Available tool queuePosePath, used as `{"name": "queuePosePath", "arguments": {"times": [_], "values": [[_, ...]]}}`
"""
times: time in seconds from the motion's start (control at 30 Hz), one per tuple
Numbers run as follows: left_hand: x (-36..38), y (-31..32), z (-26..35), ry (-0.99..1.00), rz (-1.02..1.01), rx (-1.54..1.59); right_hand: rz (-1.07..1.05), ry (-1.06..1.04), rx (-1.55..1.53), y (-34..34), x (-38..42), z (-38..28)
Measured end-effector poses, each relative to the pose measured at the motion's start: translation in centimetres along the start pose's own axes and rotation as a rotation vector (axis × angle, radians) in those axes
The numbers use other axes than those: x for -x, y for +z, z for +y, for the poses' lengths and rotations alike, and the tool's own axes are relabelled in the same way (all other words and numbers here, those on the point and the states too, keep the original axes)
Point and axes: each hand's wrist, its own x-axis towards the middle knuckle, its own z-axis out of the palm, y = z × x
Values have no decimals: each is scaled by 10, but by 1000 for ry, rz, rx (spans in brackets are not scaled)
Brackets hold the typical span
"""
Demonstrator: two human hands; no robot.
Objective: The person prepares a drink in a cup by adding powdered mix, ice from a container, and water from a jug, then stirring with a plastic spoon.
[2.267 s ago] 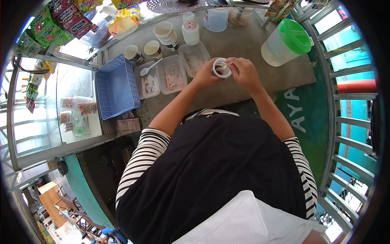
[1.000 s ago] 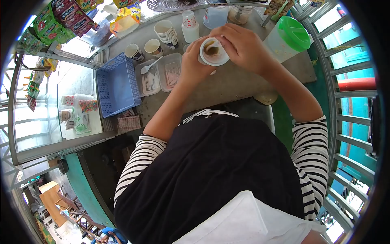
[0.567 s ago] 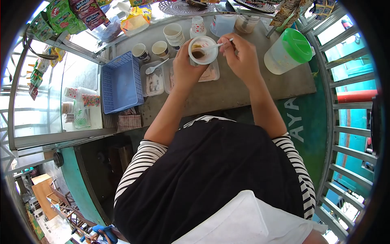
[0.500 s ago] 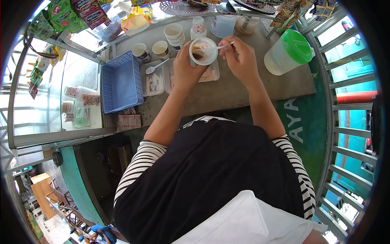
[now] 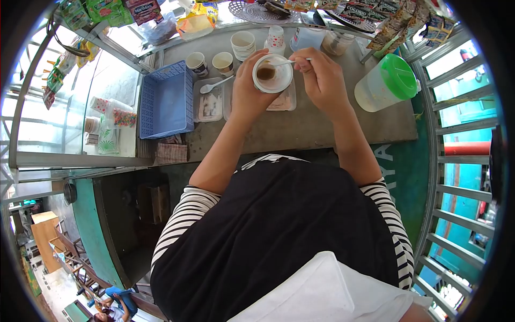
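A white paper cup [image 5: 286, 73] with brown liquid inside is gripped by my left hand [image 5: 249, 88], tilted so its mouth faces me. My right hand [image 5: 324, 75] pinches the handle of a white plastic spoon [image 5: 283, 63], whose other end reaches into the cup; its tip is hard to make out. Below the cup, partly hidden by my left hand, lies a clear plastic container [image 5: 288, 101] with pinkish contents. Left of it, another container [image 5: 210, 114] holds pale powder, with a white spoon [image 5: 216, 85] resting across it.
A blue plastic basket [image 5: 166, 107] stands left on the counter [image 5: 300, 129]. Paper cups [image 5: 222, 63] and a taller cup stack [image 5: 243, 44] are behind the containers. A green-lidded pitcher [image 5: 383, 83] stands right. Sachets [image 5: 370, 13] hang above. A seated person [image 5: 115, 306] appears lower left.
My right hand has shifted slightly up with the spoon, and the cup has turned so more brown liquid shows. The whole view has shifted a little.
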Motion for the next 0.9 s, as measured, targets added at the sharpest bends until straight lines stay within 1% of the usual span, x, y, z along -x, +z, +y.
{"name": "queuePosePath", "arguments": {"times": [0.03, 0.07, 0.1, 0.2, 0.27, 0.3, 0.37, 0.43, 0.5, 0.57, 0.6, 0.67, 0.7, 0.77, 0.83, 0.9], "values": [[0, -1, 0, 1, 6, -6, -48, -53, 18, -1, -1, -2], [1, -1, 2, -82, 1, 64, -95, -105, 38, -3, -1, -4], [2, -2, 4, -165, -6, 134, -96, -109, 36, -3, 0, -6], [0, -2, 9, -140, 21, 133, -123, -124, 29, -2, 7, -6], [-1, 1, 10, -147, 11, 126, -45, -77, -32, -1, 11, -3], [-2, 3, 12, -155, -2, 122, -42, -76, -35, -4, 11, -1], [-5, 8, 18, -149, -27, 87, 7, -141, 36, -14, 11, 3], [-8, 17, 26, -142, -52, 57, -8, -134, 71, -24, 15, 7], [-12, 29, 34, -148, -53, 97, -25, -133, 112, -35, 17, 11], [-16, 42, 42, -173, -67, 105, 29, -30, 11, -42, 20, 19], [-19, 50, 44, -197, -80, 107, 32, -38, 19, -48, 22, 24], [-24, 70, 47, -178, -69, 106, 93, 126, -64, -60, 28, 33], [-25, 78, 50, -170, -64, 99, 94, 128, -61, -66, 31, 39], [-31, 96, 60, -193, -57, 107, 173, 110, -115, -83, 34, 53], [-39, 113, 67, -209, -36, 111, 160, 125, -108, -103, 33, 60], [-41, 128, 72, -183, -39, 91, 144, 143, -109, -121, 32, 71]]}}
